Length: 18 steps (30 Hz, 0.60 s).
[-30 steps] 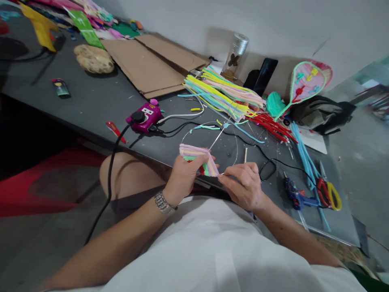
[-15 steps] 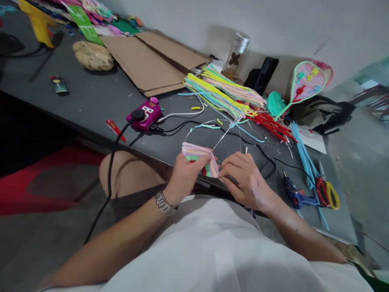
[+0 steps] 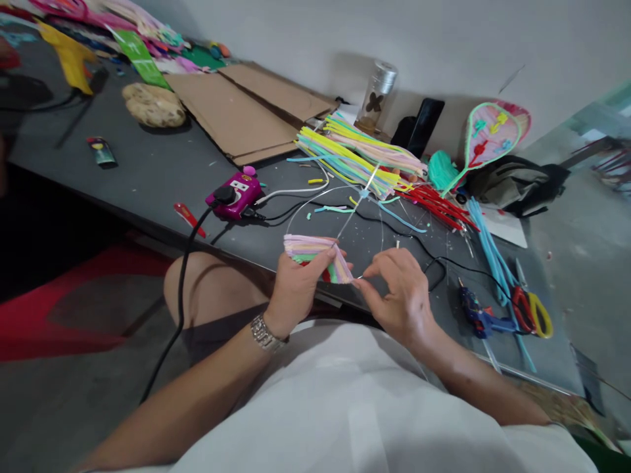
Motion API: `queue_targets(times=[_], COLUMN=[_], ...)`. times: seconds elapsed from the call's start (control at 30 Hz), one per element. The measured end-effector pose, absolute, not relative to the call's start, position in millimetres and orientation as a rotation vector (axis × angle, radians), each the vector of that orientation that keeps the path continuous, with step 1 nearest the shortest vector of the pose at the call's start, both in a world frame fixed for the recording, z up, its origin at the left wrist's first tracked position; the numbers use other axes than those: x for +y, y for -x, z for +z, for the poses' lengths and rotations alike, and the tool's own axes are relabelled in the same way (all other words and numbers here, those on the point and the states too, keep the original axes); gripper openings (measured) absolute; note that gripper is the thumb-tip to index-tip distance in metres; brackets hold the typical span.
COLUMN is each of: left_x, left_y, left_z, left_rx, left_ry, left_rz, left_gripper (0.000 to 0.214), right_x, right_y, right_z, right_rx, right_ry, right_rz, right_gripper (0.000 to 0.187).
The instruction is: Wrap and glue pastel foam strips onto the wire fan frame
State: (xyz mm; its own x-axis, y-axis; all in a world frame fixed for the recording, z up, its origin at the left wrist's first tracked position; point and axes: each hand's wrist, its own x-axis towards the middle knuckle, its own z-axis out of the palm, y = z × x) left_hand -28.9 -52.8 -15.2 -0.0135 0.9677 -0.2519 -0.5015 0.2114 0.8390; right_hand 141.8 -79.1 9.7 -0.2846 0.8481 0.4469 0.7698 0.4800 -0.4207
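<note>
My left hand (image 3: pixel 297 284) grips a striped pipe-cleaner piece (image 3: pixel 306 244) in pink, cream, green and red, thumb on top, just past the table's near edge. At its right corner, my right hand (image 3: pixel 403 292) pinches a thin pale wire (image 3: pixel 359 277) between thumb and forefinger. The other right-hand fingers are curled. From the piece, a straight pale stem (image 3: pixel 351 215) with a small blue bit slants up over the table. A thin whitish loop arcs above the piece; where its ends go I cannot tell.
Bundled pipe cleaners (image 3: pixel 352 157) and red ones (image 3: pixel 438 207) lie beyond my hands. A blue glue gun (image 3: pixel 480 315) and scissors (image 3: pixel 530 309) are at right. Left are a purple power socket (image 3: pixel 236 194) with cords, a red cutter (image 3: pixel 188 219), cardboard (image 3: pixel 236 115) and a stone (image 3: pixel 154 105).
My right hand has drawn slightly away from the piece's corner, so a short length of wire shows between. The piece and my left hand have shifted a little left in view.
</note>
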Motion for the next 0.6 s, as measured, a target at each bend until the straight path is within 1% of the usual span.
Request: queue_targets(times=[0.03, 0.1, 0.23, 0.33, 0.43, 0.6], left_x=[-53.0, -53.9, -56.9, -58.1, -58.2, -57.3], left_y=[28.1, 26.5, 24.2, 23.4, 22.8, 21.6], left_z=[-14.0, -13.0, -14.0, -15.4, -18.2, -22.2], left_rx=[0.991, 0.996, 0.97, 0.966, 0.96, 0.959], left_ry=[-0.598, -0.578, -0.583, -0.597, -0.611, -0.616], left_rz=[1.308, 1.336, 1.344, 1.344, 1.346, 1.338], left_gripper=[0.032, 0.033, 0.034, 0.034, 0.034, 0.037], right_x=[-81.2, -85.0, -87.7, -86.2, -83.6, -79.7], right_y=[-140.9, -138.8, -134.9, -133.6, -133.0, -135.2], right_z=[5.2, -3.5, -15.6, -19.2, -21.4, -26.1], right_rx=[-2.016, -1.844, -1.524, -1.275, -1.14, -1.09], right_ry=[1.357, 1.419, 1.453, 1.349, 1.293, 1.266], right_rz=[0.195, 0.373, 0.935, 1.247, 1.369, 1.41], right_gripper=[0.018, 0.02, 0.023, 0.029, 0.03, 0.032])
